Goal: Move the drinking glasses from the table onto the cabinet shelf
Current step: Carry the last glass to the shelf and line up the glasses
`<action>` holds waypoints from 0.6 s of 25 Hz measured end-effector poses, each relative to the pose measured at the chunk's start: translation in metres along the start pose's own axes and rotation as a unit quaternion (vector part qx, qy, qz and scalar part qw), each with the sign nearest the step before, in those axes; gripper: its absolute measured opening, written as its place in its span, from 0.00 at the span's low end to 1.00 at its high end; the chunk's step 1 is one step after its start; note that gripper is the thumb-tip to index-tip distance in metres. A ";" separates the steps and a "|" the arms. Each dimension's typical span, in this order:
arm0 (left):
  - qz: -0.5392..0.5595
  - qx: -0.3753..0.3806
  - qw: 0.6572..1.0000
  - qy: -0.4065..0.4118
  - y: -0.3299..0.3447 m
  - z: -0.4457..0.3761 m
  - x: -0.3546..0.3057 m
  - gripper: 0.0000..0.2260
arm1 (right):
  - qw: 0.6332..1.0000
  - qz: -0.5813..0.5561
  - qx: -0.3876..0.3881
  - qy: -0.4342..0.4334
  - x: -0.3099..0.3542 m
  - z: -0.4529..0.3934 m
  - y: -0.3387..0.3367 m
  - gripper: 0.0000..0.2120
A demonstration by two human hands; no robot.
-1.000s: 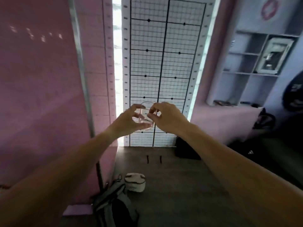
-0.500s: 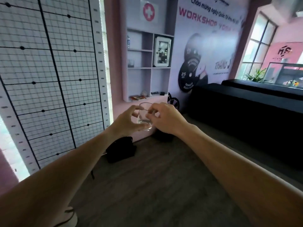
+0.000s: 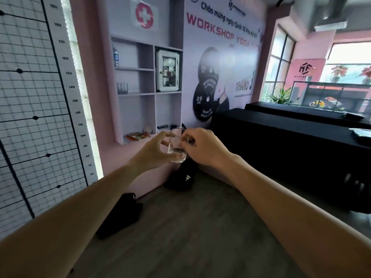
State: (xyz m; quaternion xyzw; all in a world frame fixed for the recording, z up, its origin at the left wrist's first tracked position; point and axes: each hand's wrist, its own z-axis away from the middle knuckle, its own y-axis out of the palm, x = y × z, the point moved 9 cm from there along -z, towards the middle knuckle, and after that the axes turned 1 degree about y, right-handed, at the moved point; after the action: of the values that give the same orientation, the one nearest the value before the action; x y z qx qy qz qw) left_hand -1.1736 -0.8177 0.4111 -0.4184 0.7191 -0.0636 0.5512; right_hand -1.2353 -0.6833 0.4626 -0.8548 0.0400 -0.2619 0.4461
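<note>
Your L hand (image 3: 154, 151) + R hand (image 3: 202, 146) both hold clear glass (image 3: 177, 145), grip closed on it from either side, upright, mid-air in front of you. Cabinet shelf (image 3: 136, 94) ahead on wall, two glasses (image 3: 122, 88) on it. Black-draped surface (image 3: 291, 141) at right.

The banner (image 3: 224, 57) reads "WORKSHOP YOGA" and "THÁNG 3"; its printed weight plate (image 3: 204, 101) says "25 KG"; the wall chart (image 3: 36, 97) bears height numbers like 130.

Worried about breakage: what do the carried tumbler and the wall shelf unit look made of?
The tumbler looks like clear glass: the hands show through it, and its base is thick. The shelf unit looks like matte, pale-painted board, probably wood or laminate; hard to tell.
</note>
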 end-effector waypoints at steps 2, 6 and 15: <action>-0.001 0.003 1.000 0.001 0.005 -0.041 0.016 0.30 | 1.000 -0.007 -0.007 0.006 -0.026 -0.034 0.006 0.06; -0.006 0.010 1.000 -0.005 0.021 -0.116 0.053 0.32 | 1.000 -0.012 -0.004 0.006 -0.079 -0.097 0.023 0.05; -0.009 -0.055 0.998 -0.043 0.041 -0.297 0.146 0.28 | 0.998 -0.036 0.021 -0.039 -0.207 -0.272 0.069 0.07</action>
State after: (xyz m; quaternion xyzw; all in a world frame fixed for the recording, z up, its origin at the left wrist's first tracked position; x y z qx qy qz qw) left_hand -1.4527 -0.9990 0.3939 -0.4571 0.6934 -0.0108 0.5568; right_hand -1.5334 -0.8638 0.4496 -0.8557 -0.0137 -0.2446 0.4557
